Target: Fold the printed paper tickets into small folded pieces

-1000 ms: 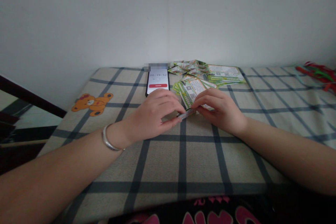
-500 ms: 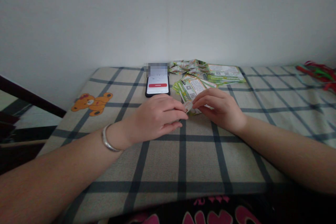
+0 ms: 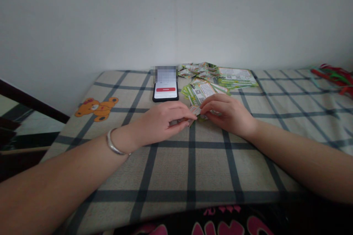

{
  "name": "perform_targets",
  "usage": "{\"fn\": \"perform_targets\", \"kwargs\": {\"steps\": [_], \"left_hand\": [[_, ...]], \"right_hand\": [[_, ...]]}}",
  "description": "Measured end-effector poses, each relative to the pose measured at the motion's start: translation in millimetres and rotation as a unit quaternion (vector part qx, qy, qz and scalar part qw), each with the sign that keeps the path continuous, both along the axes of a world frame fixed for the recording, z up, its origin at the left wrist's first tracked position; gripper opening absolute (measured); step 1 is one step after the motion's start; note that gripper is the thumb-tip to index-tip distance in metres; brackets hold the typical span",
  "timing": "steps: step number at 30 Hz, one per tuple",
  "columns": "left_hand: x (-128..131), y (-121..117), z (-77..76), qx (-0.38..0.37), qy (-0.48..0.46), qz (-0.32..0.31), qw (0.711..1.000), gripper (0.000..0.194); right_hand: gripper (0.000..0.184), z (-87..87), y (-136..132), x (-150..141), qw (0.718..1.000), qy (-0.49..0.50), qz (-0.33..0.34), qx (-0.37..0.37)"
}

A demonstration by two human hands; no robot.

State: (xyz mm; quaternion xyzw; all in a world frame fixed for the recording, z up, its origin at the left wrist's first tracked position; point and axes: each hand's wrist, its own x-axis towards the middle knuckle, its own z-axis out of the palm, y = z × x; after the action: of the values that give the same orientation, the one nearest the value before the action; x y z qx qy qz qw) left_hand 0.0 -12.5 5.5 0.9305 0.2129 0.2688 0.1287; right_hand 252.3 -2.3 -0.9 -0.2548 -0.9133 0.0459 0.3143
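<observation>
Both hands meet at the middle of a checked cloth [image 3: 171, 169]. My left hand [image 3: 162, 119], with a silver bangle [image 3: 113, 143] on the wrist, pinches one end of a small folded paper piece [image 3: 194, 111]. My right hand [image 3: 228, 114] pinches the other end, fingers closed on it. Just behind the hands lies a fan of green printed cards [image 3: 202, 91].
A phone [image 3: 165, 86] with a lit screen and a red bar lies behind my left hand. More green cards [image 3: 235, 76] and folded pieces [image 3: 197, 69] sit near the wall. Red and green strips [image 3: 335, 77] lie far right. A bear print [image 3: 96, 107] marks the cloth's left side.
The paper piece has been worked between both pinches and now looks smaller and more upright. Both hands have shifted slightly away from me, toward the cards.
</observation>
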Motion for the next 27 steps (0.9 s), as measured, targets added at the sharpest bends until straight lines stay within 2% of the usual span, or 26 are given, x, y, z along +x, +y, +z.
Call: {"fn": "perform_targets", "kwargs": {"steps": [4,7,13,16,27], "left_hand": [[1.4,-1.5,1.9,0.003,-0.008,0.012,1.000,0.020],[2.1,-2.9,1.9,0.018,-0.018,0.033,0.999,0.018],[4.2,-5.7,2.6,0.013,-0.026,0.097,0.995,0.020],[4.6,-5.6,2.0,0.002,-0.037,0.116,0.993,0.019],[5.6,-2.7,-6.1,-0.134,-0.105,0.123,0.978,0.017]], "right_hand": [[0.013,0.6,-0.3,-0.3,1.000,0.008,-0.003,0.017],[0.010,2.2,-0.4,-0.2,0.998,0.012,-0.014,0.058],[0.011,5.8,-2.2,-1.6,0.989,-0.057,0.066,0.118],[0.017,5.6,-3.6,-2.7,0.987,-0.084,0.069,0.116],[0.023,5.9,-7.2,-4.6,0.977,-0.143,0.068,0.144]]}}
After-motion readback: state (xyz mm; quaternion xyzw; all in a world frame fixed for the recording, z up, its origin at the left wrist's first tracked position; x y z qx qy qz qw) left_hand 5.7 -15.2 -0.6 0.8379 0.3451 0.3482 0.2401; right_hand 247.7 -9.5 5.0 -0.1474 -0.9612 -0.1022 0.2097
